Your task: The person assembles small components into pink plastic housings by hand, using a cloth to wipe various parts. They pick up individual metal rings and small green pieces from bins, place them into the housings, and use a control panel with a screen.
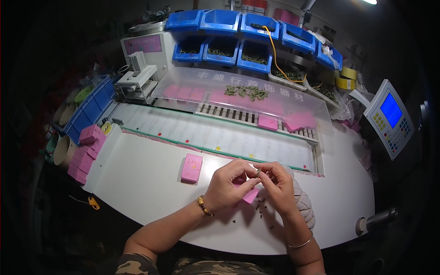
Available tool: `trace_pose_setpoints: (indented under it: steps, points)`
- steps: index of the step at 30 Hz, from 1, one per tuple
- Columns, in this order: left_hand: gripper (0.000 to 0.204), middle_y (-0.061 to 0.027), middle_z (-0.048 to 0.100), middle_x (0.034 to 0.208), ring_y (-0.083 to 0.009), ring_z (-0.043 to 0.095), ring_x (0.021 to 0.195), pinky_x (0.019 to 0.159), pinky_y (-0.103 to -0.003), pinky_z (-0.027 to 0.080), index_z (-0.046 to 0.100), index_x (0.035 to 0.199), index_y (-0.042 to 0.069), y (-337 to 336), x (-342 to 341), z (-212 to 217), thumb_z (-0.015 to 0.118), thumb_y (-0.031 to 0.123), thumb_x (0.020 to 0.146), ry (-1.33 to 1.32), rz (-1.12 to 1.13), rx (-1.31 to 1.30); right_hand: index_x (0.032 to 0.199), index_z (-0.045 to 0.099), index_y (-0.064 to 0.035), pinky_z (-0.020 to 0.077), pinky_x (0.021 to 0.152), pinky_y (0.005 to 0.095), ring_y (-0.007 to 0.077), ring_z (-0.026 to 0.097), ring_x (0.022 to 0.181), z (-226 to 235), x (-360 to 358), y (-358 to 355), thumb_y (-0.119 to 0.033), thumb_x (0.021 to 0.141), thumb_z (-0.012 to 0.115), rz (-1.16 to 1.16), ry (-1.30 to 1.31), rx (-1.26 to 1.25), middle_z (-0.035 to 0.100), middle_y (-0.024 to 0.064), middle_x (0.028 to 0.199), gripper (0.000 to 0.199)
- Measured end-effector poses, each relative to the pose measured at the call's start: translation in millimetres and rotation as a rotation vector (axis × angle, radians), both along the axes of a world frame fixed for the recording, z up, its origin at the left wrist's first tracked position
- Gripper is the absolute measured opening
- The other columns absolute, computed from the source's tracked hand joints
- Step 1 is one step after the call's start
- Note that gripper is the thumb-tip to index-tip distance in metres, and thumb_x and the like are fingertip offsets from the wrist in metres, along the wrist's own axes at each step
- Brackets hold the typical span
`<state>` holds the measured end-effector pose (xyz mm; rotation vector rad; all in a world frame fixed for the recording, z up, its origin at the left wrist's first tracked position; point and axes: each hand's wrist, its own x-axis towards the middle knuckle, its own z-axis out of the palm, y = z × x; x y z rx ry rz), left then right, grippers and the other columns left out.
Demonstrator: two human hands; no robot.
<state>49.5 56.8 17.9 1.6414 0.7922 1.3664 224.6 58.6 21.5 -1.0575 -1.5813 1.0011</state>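
Close together above the white table [151, 183], my left hand [229, 183] and my right hand [280, 188] both pinch a small dark green ring-like piece [258, 173] between thumbs and fingertips. Its exact shape is partly covered by the fingers. Beneath the hands lies a pink block [250, 196], mostly hidden by my left hand. Small dark bits [261, 206] are scattered on the table beside it. Another pink block [191, 167], with handwriting on top, lies flat to the left of my left hand. A pale quilted pad [303, 204] rests beside my right wrist.
Beyond the hands runs a long white belt [201, 133] with a roller track behind it. A clear cover [183, 82] carries a pile of green pieces [247, 93]. Blue bins [254, 57] stand at the back, pink blocks [82, 158] at left, a control panel [389, 119] at right.
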Motion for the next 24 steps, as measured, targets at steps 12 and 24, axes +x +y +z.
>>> trace_pose_setpoints:
  steps: [12,24]
  points:
    - [0.011,-0.0046,0.061,0.087,-0.0069,0.061,0.076,0.065,-0.021,0.052,0.065,0.088,-0.001,0.6,-0.3,-0.6,0.074,-0.001,0.083,0.095,0.036,0.047,0.106,0.070,-0.0047,0.0435,0.068,0.0220,0.0092,0.054,0.077,2.8,0.1,-1.3,0.000,0.088,0.062,0.003,0.009,0.082,0.062,0.0048,0.097,0.020]
    - [0.009,-0.0058,0.064,0.086,-0.0100,0.067,0.079,0.066,-0.022,0.054,0.064,0.087,-0.002,1.3,-1.9,-0.6,0.072,0.000,0.084,0.054,0.024,-0.027,0.118,0.063,0.0003,0.0464,0.073,0.0212,0.0065,0.056,0.082,8.9,2.7,-1.3,-0.013,0.099,0.057,0.158,0.196,-0.222,0.064,0.0022,0.100,0.025]
